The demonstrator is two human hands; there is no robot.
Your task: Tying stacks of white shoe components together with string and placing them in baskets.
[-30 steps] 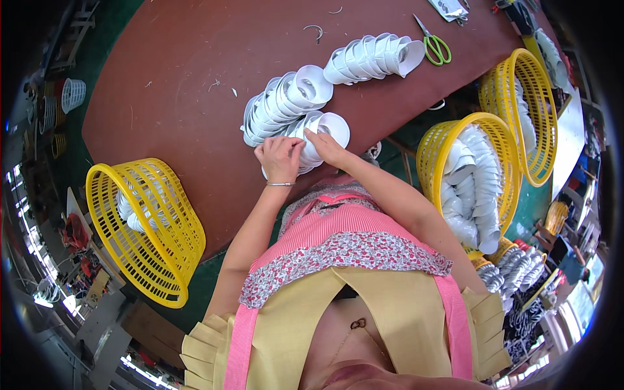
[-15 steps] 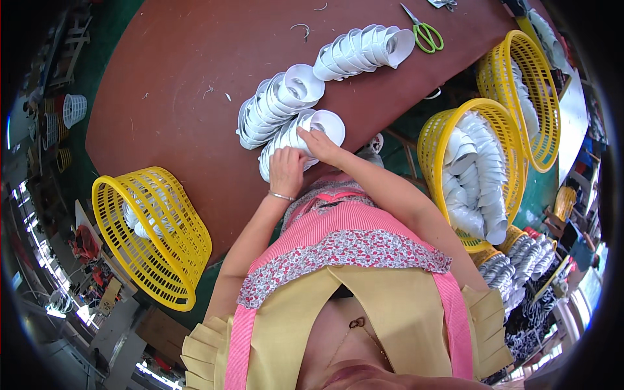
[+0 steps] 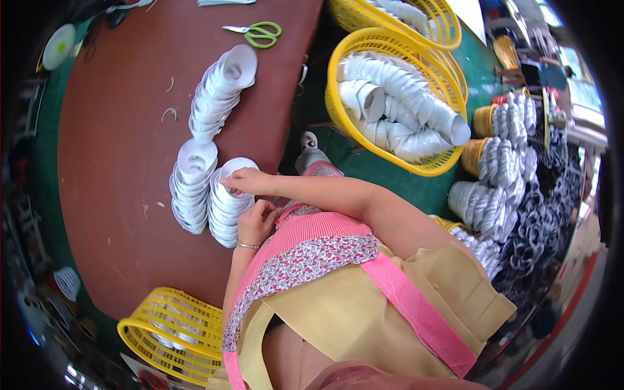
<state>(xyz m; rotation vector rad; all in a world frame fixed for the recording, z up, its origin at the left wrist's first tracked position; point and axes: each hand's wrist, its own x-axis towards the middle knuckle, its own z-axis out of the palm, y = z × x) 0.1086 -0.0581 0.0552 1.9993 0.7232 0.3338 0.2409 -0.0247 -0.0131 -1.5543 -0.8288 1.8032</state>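
Note:
Three stacks of nested white curled pieces, cup-like in shape, lie on the brown table [image 3: 123,162]. My right hand [image 3: 250,182] has its fingers pinched at the open rim of the nearest stack [image 3: 224,218]. Beside that stack, next to my apron, is my left hand [image 3: 257,222]; its fingers are curled, and what they hold, if anything, is hidden. A second stack [image 3: 188,201] stands close on the left, almost touching the nearest one. Farther off lies the third stack [image 3: 213,97], its wide opening at the far end.
Green-handled scissors [image 3: 260,34] lie at the far part of the table. A yellow basket [image 3: 333,84] full of white stacks stands at the right, another yellow basket [image 3: 448,26] behind it. At lower left is a yellow basket [image 3: 153,309]. White bundles [image 3: 484,201] are piled far right.
My view has turned right, so the table and stacks appear farther left. My left hand has come off the nearest stack toward my apron; the right stays at its rim.

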